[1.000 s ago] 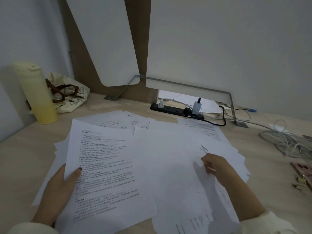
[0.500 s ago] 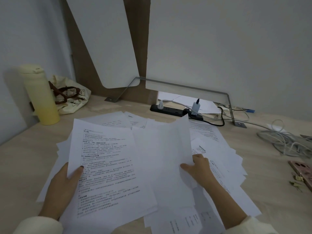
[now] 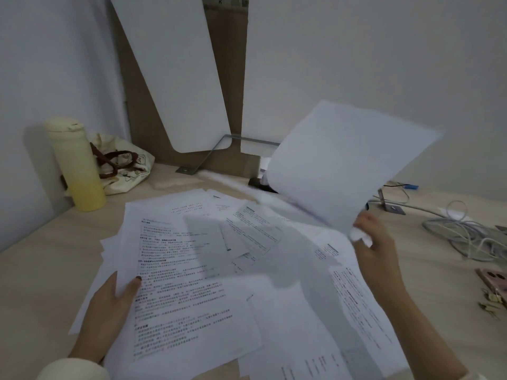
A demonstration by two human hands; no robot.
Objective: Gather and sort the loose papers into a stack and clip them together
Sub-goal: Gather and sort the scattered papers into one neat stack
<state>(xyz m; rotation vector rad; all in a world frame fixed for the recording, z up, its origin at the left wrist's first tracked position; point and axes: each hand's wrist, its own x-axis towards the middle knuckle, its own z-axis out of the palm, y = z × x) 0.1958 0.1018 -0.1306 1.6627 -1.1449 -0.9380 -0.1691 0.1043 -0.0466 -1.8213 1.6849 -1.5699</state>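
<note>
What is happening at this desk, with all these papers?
A person is sorting loose papers spread over the desk. The right hand pinches one sheet by its corner, raised above the pile. The left hand grips a printed page at its left edge. Nothing is clipped yet; the clips lie far right.

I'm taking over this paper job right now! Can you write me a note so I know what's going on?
Left hand: grip on the left edge of a printed white page atop the pile.
Right hand: pinches a corner of a blank white paper sheet, raised above the pale wooden desk.
Other loose white papers lie fanned out, unaligned.
Done: nothing squared or clipped.
Left: gather, align, clip; small metal clips lie at the desk's right edge.
</note>
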